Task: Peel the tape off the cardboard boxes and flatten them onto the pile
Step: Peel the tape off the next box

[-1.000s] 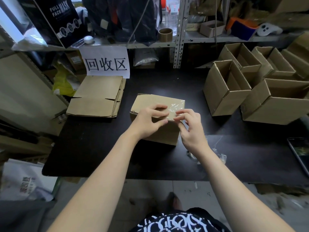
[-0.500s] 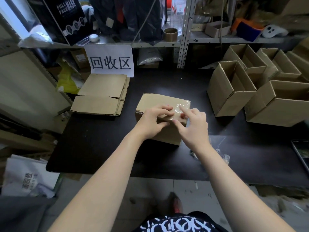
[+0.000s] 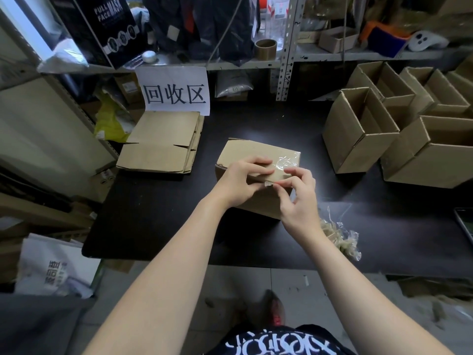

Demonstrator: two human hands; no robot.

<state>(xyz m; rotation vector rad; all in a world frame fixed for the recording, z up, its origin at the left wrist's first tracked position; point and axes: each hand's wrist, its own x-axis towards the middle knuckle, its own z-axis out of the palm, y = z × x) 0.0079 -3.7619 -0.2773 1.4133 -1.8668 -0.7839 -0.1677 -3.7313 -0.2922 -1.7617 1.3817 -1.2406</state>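
Two hands are meeting on the sealed box [image 3: 256,152] in the middle of the table [image 3: 153,213]: our left hand [image 3: 238,183] is gripping its top, our right hand [image 3: 299,201] is pinching the tape end [image 3: 268,184]. Next, we judge, a steady pull.

Stockroom packing area, metal shelving [image 3: 285,47], open cardboard boxes [image 3: 358,131], recycling-zone sign [image 3: 175,92]

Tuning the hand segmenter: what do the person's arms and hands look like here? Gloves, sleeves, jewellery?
The left hand and right hand are bare: no gloves, rings, watch or wristbands visible. Both forearms are bare too, no sleeve in view. Only clothing showing: a black top with white lettering at the bottom edge.
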